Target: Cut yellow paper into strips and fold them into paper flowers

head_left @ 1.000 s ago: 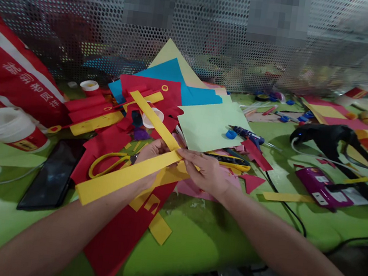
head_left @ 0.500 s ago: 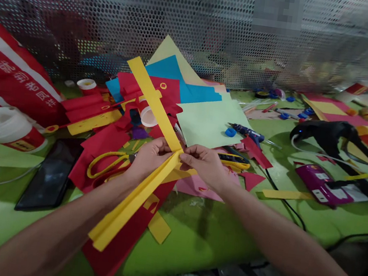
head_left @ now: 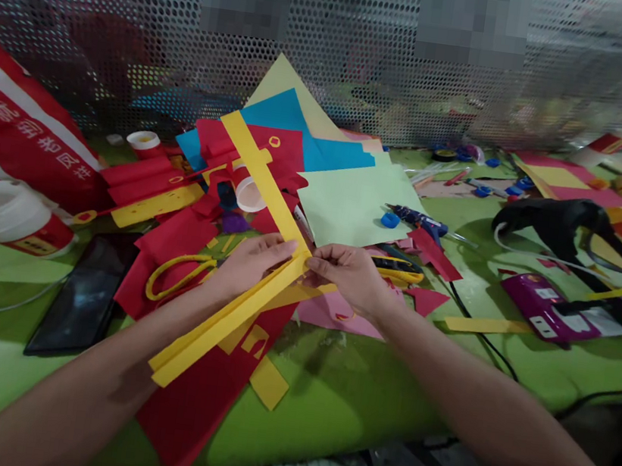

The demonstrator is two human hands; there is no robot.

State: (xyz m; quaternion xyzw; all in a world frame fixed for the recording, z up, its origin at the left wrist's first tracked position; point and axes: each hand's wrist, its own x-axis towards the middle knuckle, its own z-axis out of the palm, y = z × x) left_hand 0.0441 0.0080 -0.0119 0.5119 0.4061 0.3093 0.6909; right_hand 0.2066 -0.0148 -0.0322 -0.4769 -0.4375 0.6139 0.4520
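Yellow paper strips (head_left: pixel 260 180) meet at a corner between my two hands, one arm pointing up and away, the folded other arm slanting down toward me. My left hand (head_left: pixel 253 260) pinches them just left of the corner, thumb on top. At the corner's right side, my right hand (head_left: pixel 343 272) grips the paper between thumb and fingers. Below lie a long red paper piece (head_left: pixel 209 395) and a short yellow strip (head_left: pixel 269 384). Yellow-handled scissors (head_left: pixel 182 277) rest left of my left hand, partly covered.
Blue paper (head_left: pixel 326 155) and pale green paper (head_left: pixel 350 200) lie behind my hands, with a glue gun (head_left: pixel 419 220) on the right. Further right are a purple power strip (head_left: pixel 547 310) and cables. A phone (head_left: pixel 85 295) and paper cups (head_left: pixel 9 216) stand left. A perforated metal screen (head_left: pixel 340 53) rises behind.
The near arm of the folded yellow strips has swung slightly up, and the far arm's tip has dropped a little. Both hands keep their grip near the corner.
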